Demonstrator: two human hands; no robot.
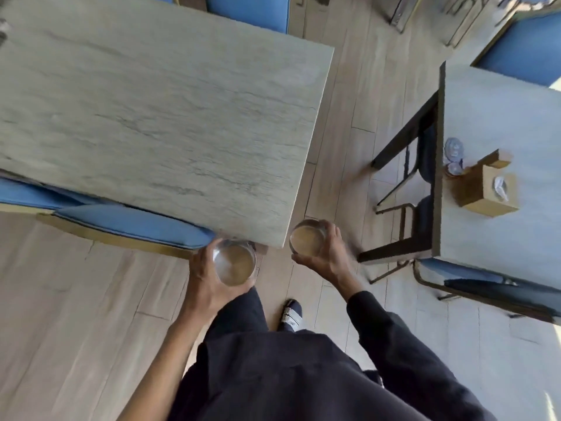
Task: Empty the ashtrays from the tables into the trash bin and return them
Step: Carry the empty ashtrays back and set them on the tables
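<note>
My left hand (202, 279) grips a round clear glass ashtray (234, 264) from its left side, held level just below the near corner of a large pale stone table (158, 117). My right hand (331, 253) holds a second glass ashtray (307, 240) from its right side, beside that same table corner and over the wooden floor. Both ashtrays look bare inside. No trash bin is in view.
Blue cushioned chairs (133, 224) sit tucked along the large table's near edge. A second table (501, 117) at the right carries a wooden tissue box (485, 189) and small glass items (453, 150). More blue chairs (473, 278) stand by it. A wooden-floor aisle (349, 86) runs between the tables.
</note>
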